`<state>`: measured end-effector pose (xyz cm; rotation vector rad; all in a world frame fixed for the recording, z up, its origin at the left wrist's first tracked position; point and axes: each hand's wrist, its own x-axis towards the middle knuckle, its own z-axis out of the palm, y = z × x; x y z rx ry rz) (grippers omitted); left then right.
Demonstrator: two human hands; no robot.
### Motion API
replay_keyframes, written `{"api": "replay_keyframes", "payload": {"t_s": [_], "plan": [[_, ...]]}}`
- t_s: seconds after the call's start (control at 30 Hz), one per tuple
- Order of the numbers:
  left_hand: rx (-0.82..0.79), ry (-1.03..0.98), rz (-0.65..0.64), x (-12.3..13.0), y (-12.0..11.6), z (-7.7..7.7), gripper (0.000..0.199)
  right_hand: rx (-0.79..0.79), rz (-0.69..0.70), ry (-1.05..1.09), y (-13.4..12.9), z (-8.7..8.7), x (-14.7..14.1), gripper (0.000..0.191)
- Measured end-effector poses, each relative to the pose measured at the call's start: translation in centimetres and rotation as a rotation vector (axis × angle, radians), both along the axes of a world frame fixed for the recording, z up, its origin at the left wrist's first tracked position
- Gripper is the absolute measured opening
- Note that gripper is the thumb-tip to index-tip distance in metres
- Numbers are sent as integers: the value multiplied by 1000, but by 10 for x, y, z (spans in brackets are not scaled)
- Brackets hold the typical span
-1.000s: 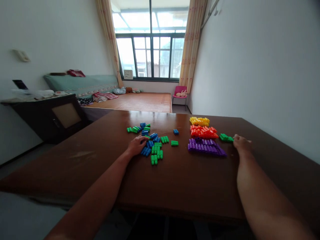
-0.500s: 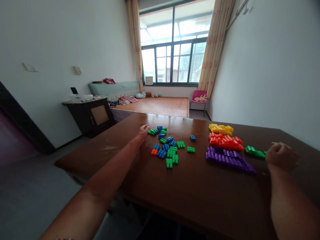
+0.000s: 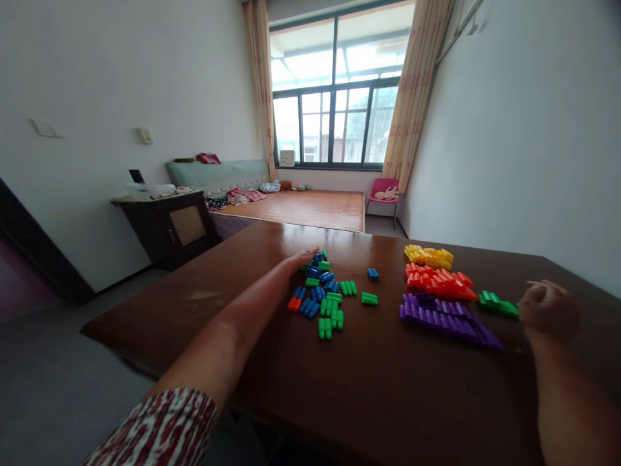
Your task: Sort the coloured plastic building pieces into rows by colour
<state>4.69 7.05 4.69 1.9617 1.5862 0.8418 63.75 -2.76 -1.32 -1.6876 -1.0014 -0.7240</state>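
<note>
My left hand (image 3: 303, 257) reaches over the far end of a loose pile of blue blocks (image 3: 317, 294) and green blocks (image 3: 331, 307). Its fingers are stretched out flat and it touches or hovers just above the pile; which one I cannot tell. Two orange-red pieces (image 3: 294, 303) lie at the pile's near left side. At the right, my right hand (image 3: 550, 309) is closed beside the end of a green row (image 3: 497, 304). Whatever is inside its fingers, if anything, is hidden.
Rows of yellow blocks (image 3: 429, 256), orange-red blocks (image 3: 439, 281) and purple blocks (image 3: 446, 315) lie on the brown table (image 3: 378, 382). A single blue piece (image 3: 373, 274) and a green piece (image 3: 369, 298) lie between pile and rows. Beyond stand a bed (image 3: 310, 207) and a pink chair (image 3: 383, 191).
My left hand has moved rightward over the far end of the pile, its fingers now straighter. My right hand stays closed by the green row. The view has shifted slightly.
</note>
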Motion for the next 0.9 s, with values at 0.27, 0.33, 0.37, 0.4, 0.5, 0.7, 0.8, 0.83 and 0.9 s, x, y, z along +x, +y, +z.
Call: {"api": "replay_keyframes", "payload": {"t_s": [0.27, 0.33, 0.37, 0.4, 0.5, 0.7, 0.8, 0.83, 0.9], "plan": [[100, -124, -453, 13, -97, 37, 58, -10, 89, 8, -7, 16, -24, 39], [257, 81, -525, 16, -137, 32, 48, -6, 122, -8, -8, 22, -36, 39], [301, 183, -568, 18, -157, 28, 44, -13, 144, -25, -9, 25, -42, 38], [311, 267, -615, 20, -175, 22, 44, -23, 168, -45, -9, 27, -48, 38], [281, 389, -691, 25, -206, 5, 47, -57, 236, -124, -11, 33, -64, 37], [299, 284, -404, 28, -149, 7, 34, -70, 251, -124, -14, 36, -69, 37], [206, 224, -167, 27, -108, 10, 37, -60, 260, -89, -15, 37, -67, 35], [178, 231, -140, 27, -99, 9, 39, -62, 265, -85, -15, 37, -66, 35], [137, 245, -122, 27, -89, 4, 45, -68, 272, -81, -15, 37, -66, 35]]}}
